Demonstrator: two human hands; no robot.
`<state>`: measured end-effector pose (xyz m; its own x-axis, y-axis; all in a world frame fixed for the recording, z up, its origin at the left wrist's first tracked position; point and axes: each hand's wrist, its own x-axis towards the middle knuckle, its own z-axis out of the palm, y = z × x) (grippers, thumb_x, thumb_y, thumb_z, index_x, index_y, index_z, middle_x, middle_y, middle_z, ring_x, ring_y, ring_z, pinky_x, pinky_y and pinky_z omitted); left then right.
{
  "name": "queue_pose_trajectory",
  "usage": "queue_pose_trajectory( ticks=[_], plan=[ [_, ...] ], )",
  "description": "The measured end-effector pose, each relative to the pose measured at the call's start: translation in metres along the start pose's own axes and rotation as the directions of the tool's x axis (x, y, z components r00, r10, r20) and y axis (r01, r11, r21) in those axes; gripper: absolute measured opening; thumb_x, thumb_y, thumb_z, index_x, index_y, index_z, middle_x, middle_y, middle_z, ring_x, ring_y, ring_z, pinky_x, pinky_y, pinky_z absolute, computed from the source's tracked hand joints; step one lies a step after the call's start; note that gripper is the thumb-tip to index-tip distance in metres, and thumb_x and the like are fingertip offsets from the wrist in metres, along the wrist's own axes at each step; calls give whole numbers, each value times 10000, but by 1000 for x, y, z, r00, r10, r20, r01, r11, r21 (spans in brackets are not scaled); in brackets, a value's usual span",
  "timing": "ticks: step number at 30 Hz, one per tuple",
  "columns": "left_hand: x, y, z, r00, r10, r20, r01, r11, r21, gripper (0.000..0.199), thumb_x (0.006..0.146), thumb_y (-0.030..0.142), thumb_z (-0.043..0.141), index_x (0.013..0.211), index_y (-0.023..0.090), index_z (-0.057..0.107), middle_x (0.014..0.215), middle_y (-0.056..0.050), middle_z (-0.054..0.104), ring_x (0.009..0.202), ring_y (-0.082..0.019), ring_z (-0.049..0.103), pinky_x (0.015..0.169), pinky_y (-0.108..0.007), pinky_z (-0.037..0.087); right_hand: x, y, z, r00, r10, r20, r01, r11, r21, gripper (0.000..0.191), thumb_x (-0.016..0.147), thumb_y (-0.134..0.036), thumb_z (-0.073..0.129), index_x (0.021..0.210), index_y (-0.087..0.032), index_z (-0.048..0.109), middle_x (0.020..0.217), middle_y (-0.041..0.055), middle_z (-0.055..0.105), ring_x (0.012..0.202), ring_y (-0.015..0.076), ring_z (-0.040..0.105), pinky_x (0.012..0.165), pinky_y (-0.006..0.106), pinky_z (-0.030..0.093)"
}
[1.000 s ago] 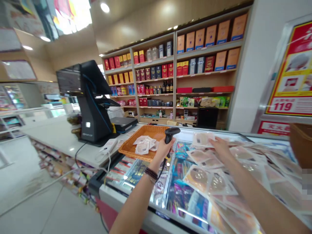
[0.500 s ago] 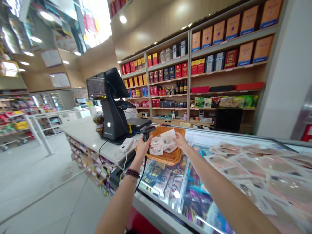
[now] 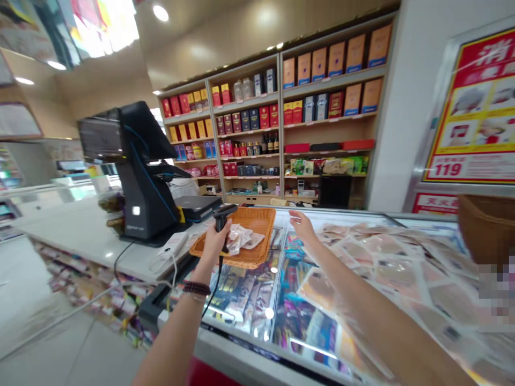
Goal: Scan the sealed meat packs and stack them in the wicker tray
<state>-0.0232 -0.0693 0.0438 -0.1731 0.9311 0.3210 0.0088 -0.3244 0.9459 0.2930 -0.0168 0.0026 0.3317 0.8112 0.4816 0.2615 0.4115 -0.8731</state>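
My left hand (image 3: 213,244) is shut around the grip of a black corded barcode scanner (image 3: 222,219), whose head points up and to the right. Just behind it is a woven orange-brown tray (image 3: 261,225) holding a small pile of sealed clear packets (image 3: 240,239). My right hand (image 3: 302,226) is open and empty, with its fingers spread, above the glass lid of a freezer chest (image 3: 281,321). Many flat sealed packets (image 3: 386,271) lie spread across that lid, to the right of my right hand.
A black point-of-sale terminal (image 3: 139,171) stands on a white counter (image 3: 80,236), with a dark flat device (image 3: 197,208) beside it. Wooden shelves of boxed goods (image 3: 265,107) fill the back wall. A brown basket (image 3: 486,230) sits at the right edge.
My right hand has left the tray and moved right, open and empty, and the packets now lie in the tray. The view has swung right. My left hand still holds the scanner.
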Motion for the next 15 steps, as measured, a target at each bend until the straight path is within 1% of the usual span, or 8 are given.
queue_pose_trajectory(
  ticks=[3,5,7,8,9,11,13,15],
  plan=[
    [-3,6,37,995,12,96,-4,996,-84,647,596,727,904,710,227,509,562,63,502,417,-86,465,414,-219,403,3,-3,-72,990,-33,-135,21,996,-87,271,782,-238,671,1031,-227,778,1163,114,817,1050,281,770,1036,500,598],
    [-10,11,64,988,32,150,-13,992,-126,638,612,724,903,717,224,520,562,67,495,417,-79,452,422,-218,418,-1,-4,-117,975,-61,-213,28,987,-156,259,802,-282,676,1032,-225,781,1165,120,816,1038,287,766,1028,505,596],
    [-20,14,90,974,44,222,-7,987,-163,634,629,721,902,715,220,523,566,66,495,419,-72,445,428,-216,426,-10,-3,-154,962,-93,-259,30,971,-237,255,830,-329,671,1033,-226,784,1141,117,822,1002,283,761,1003,496,601],
    [-25,15,102,964,42,263,6,984,-180,637,634,724,901,708,218,521,570,63,497,421,-69,445,430,-215,429,-15,-1,-169,958,-100,-269,21,960,-281,246,840,-346,669,1021,-227,786,1115,112,826,978,278,759,986,486,604],
    [-31,15,114,952,38,303,23,981,-194,642,635,728,901,701,216,519,575,61,499,424,-67,446,433,-215,434,-22,1,-182,957,-97,-273,3,945,-326,229,845,-357,672,995,-228,786,1079,107,830,955,274,759,969,474,607],
    [-43,12,138,927,26,374,56,977,-207,657,627,742,903,688,212,519,575,60,499,424,-63,448,444,-218,456,-37,9,-199,964,-59,-260,-56,909,-414,176,842,-366,696,925,-234,777,1000,93,832,916,265,762,933,444,608],
    [-55,6,159,902,8,432,90,975,-205,668,615,752,908,689,209,526,564,62,500,418,-61,449,465,-229,492,-52,17,-206,975,17,-223,-125,866,-484,148,829,-380,743,870,-239,763,923,82,826,875,260,766,871,406,605],
    [-67,-5,180,887,-16,461,128,969,-213,668,608,748,916,718,209,537,565,65,515,408,-58,447,476,-238,515,-67,25,-205,981,97,-170,-173,834,-524,190,793,-404,810,859,-235,756,855,70,813,820,254,763,790,368,589]
  ],
)
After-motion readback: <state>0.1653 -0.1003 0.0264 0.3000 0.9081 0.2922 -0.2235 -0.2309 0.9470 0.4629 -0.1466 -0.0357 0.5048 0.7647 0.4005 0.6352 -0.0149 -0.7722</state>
